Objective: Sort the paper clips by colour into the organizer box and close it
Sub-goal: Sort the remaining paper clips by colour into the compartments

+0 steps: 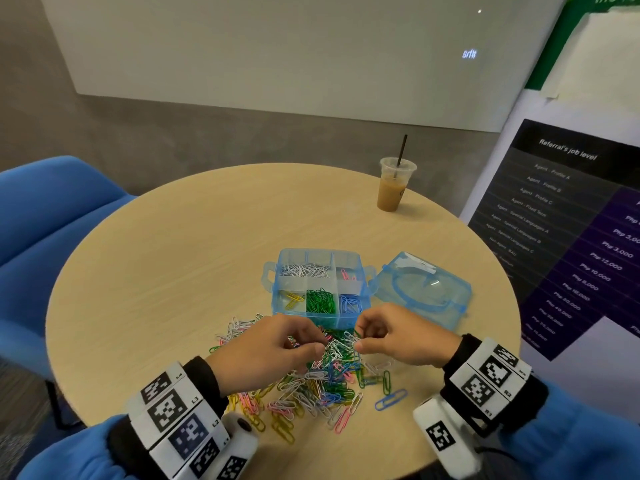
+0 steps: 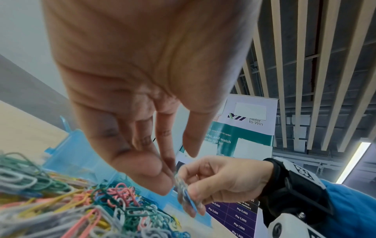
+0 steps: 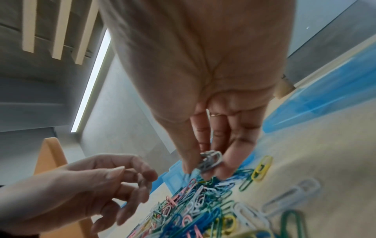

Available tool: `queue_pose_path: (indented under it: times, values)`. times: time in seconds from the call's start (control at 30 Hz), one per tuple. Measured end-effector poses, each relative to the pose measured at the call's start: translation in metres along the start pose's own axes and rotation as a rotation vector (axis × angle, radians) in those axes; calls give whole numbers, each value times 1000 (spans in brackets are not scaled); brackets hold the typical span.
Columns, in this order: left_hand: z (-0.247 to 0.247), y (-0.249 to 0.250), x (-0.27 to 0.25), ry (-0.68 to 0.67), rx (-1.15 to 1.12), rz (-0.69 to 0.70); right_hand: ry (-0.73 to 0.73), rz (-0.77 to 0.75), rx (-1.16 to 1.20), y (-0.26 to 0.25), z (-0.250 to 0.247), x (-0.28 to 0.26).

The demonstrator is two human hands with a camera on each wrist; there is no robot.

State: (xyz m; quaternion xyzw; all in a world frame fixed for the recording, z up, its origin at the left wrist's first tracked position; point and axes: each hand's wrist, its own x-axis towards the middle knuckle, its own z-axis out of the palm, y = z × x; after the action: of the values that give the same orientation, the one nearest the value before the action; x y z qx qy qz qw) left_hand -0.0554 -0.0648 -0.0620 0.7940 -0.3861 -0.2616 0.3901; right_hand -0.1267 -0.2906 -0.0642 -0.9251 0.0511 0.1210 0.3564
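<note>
Two hands: both over the pile [image 1: 311, 379], close together.
Right hand [image 1: 398, 336]: pinches a bunch of white clips [image 3: 210, 160].
Left hand [image 1: 273, 348]: fingers curled at the pile; whether it holds a clip, I cannot tell.
Box [image 1: 318, 285]: open, just behind the pile; lid [image 1: 420, 289] beside it.
Advice: keep only white clips, shake off other colours, drop them in the far-left compartment.
</note>
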Motion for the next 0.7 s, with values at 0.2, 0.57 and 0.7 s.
queue_pose_path:
  times: [0.2, 0.57, 0.7]
  values:
    - [3, 2, 0, 52, -106, -40, 38, -126, 290, -14, 9, -5]
    - [-4, -1, 1, 68, -126, 0, 196, -183, 504, -38, 28, -3]
    - [-15, -3, -1, 45, -100, -11, 222, -154, 494, -33, 22, -3]
